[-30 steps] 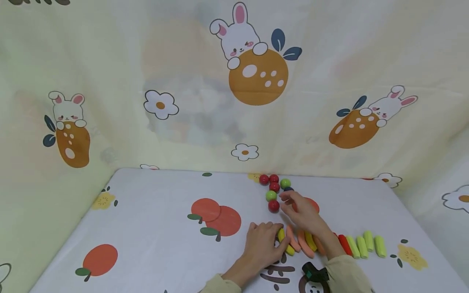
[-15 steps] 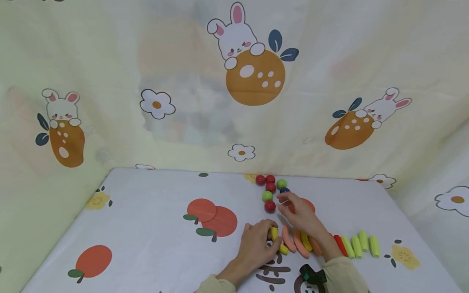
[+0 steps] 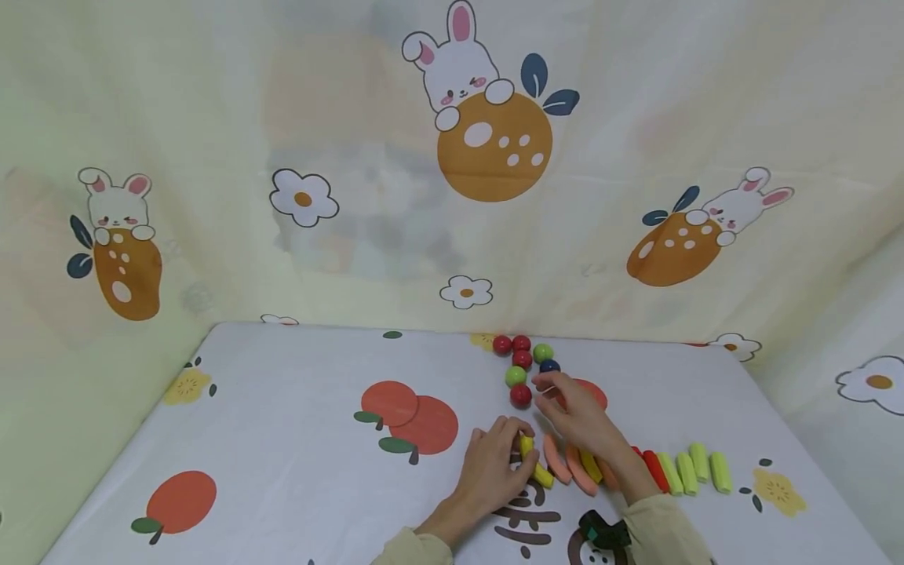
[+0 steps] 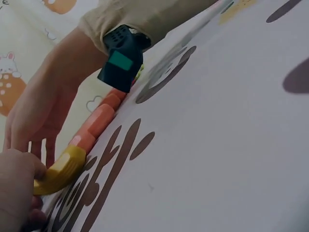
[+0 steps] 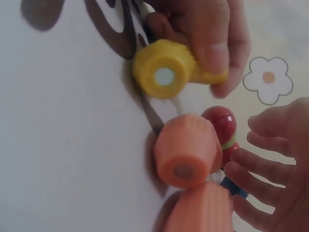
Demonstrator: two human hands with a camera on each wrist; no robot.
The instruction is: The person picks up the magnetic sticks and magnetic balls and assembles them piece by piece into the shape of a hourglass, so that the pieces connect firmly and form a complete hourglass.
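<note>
My left hand (image 3: 494, 463) pinches a yellow curved toy piece (image 3: 541, 473) shaped like a banana, just above or on the table at centre right. In the right wrist view, a pale round spot marks the end of this yellow toy banana (image 5: 161, 67). Beside it lie curved salmon-pink pieces (image 3: 557, 461), apart from the held one. Over the table, my right hand (image 3: 577, 412) holds nothing, its fingers loosely bent and spread (image 5: 270, 166). Its fingertips hover near a dark blue ball (image 3: 548, 366) and a red ball (image 3: 520, 395).
Red and green balls (image 3: 521, 359) form a cluster at the back edge. Rightward, a row runs on with another yellow piece (image 3: 591, 466), red pieces (image 3: 655, 471) and light green sticks (image 3: 687, 473). A dark device (image 3: 604, 530) sits at my right wrist.
My left hand has drawn the yellow toy banana slightly left, widening its gap to the salmon-pink pieces. The right hand has stayed almost still. The head view has shifted a little.
</note>
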